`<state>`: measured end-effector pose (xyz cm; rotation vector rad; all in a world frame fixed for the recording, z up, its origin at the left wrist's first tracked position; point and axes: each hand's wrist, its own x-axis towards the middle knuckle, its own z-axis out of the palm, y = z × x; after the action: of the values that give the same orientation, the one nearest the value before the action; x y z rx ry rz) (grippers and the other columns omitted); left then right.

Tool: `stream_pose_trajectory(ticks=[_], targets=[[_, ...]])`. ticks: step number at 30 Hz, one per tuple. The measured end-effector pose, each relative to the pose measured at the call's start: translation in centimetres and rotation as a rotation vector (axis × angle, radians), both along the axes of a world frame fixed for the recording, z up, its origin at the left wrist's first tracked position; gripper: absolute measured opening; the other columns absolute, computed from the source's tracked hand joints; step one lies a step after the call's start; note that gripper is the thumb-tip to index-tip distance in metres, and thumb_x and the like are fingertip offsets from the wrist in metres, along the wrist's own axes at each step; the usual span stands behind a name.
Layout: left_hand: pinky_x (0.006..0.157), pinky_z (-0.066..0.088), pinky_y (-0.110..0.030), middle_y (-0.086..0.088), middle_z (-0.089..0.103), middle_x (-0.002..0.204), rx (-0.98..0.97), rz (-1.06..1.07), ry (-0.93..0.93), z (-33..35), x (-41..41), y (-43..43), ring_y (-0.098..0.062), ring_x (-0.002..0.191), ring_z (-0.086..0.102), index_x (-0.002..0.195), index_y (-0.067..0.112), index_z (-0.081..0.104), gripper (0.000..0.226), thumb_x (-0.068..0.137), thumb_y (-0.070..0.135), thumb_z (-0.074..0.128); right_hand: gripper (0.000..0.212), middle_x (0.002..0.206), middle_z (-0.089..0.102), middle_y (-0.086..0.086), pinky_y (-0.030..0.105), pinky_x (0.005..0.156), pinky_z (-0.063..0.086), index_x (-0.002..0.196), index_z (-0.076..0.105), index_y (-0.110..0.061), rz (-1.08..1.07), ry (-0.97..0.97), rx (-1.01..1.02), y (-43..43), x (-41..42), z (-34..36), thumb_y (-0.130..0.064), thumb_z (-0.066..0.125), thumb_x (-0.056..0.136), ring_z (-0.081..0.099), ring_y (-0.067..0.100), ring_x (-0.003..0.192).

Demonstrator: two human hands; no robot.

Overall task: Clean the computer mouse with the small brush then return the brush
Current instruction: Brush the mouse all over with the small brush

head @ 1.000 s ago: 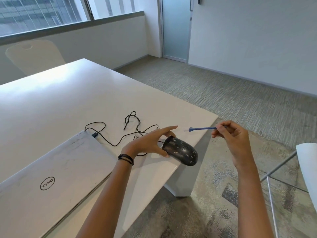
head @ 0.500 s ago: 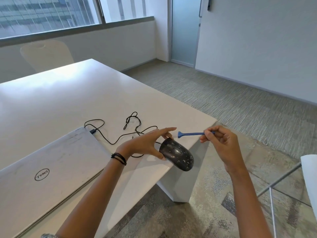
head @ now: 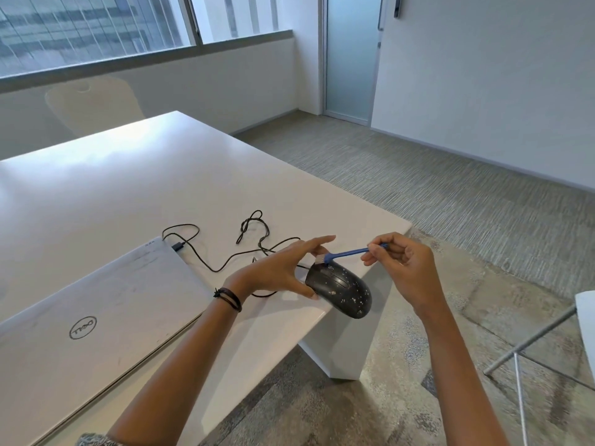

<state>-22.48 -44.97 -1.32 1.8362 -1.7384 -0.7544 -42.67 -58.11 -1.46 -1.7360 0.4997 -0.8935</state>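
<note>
A black computer mouse (head: 343,291) speckled with white bits hangs over the table's right edge, held at its left side by my left hand (head: 280,273), thumb below and fingers stretched above. My right hand (head: 402,268) pinches the end of a small blue brush (head: 349,253). The brush's white bristles touch the front end of the mouse, near the buttons. The mouse's black cable (head: 225,249) runs in loops across the table to the laptop.
A shut silver laptop (head: 96,317) lies on the white table (head: 161,188) at the left. A pale chair (head: 93,104) stands behind the table. At the far right are a white chair edge and metal legs (head: 528,342). Carpeted floor lies beyond.
My right hand has moved left and down, bringing the brush head from the air onto the front of the mouse. My left hand has kept hold of the mouse.
</note>
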Motion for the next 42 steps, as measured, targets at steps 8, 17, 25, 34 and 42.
stream_pose_trajectory(ticks=[8, 17, 25, 34, 42], targets=[[0.106, 0.029, -0.027, 0.010, 0.048, 0.125, -0.003, -0.014, -0.010, 0.1, 0.0, 0.1, -0.006, 0.120, 0.039, 0.143, 0.033, 0.018, 0.096, 0.070, 0.020, 0.080, 0.007, 0.071, 0.075, -0.001, 0.026, 0.073, 0.057, 0.082, 0.067, -0.015, -0.004, 0.006, 0.022, -0.9, -0.5, 0.0, -0.009, 0.064, 0.084, 0.072, 0.020, 0.066], [0.109, 0.030, -0.036, 0.010, 0.052, 0.123, -0.019, -0.036, -0.027, 0.5, -0.3, 0.2, -0.005, 0.120, 0.042, 0.144, 0.031, 0.020, 0.096, 0.070, 0.019, 0.080, 0.009, 0.066, 0.074, 0.000, 0.022, 0.069, 0.057, 0.080, 0.068, -0.011, 0.005, 0.021, 0.079, -1.8, -1.8, 0.1, -0.005, 0.063, 0.084, 0.071, 0.020, 0.063], [0.108, 0.031, -0.030, 0.014, 0.052, 0.120, -0.004, -0.074, -0.027, 1.0, -0.9, 0.0, -0.001, 0.117, 0.044, 0.144, 0.028, 0.021, 0.095, 0.070, 0.015, 0.079, 0.007, 0.070, 0.074, 0.011, 0.033, 0.072, 0.059, 0.079, 0.069, -0.011, -0.011, 0.016, 0.084, -2.0, -3.1, 0.1, -0.007, 0.064, 0.084, 0.071, 0.028, 0.064], [0.108, 0.032, -0.034, 0.011, 0.055, 0.121, 0.006, -0.068, -0.007, 0.6, -0.5, 0.2, -0.003, 0.118, 0.044, 0.144, 0.031, 0.020, 0.096, 0.069, 0.017, 0.080, 0.007, 0.070, 0.074, 0.011, 0.027, 0.069, 0.057, 0.079, 0.069, -0.010, -0.016, 0.036, 0.090, -1.8, -3.8, -0.5, -0.008, 0.064, 0.084, 0.071, 0.028, 0.064], [0.107, 0.030, -0.030, 0.009, 0.055, 0.123, 0.018, -0.073, 0.014, 0.6, -0.3, 0.3, -0.003, 0.118, 0.044, 0.144, 0.029, 0.021, 0.096, 0.069, 0.016, 0.080, 0.007, 0.069, 0.074, 0.008, 0.020, 0.066, 0.055, 0.080, 0.068, -0.006, 0.005, 0.042, 0.110, -1.6, -4.7, -0.9, -0.004, 0.063, 0.084, 0.071, 0.023, 0.062]])
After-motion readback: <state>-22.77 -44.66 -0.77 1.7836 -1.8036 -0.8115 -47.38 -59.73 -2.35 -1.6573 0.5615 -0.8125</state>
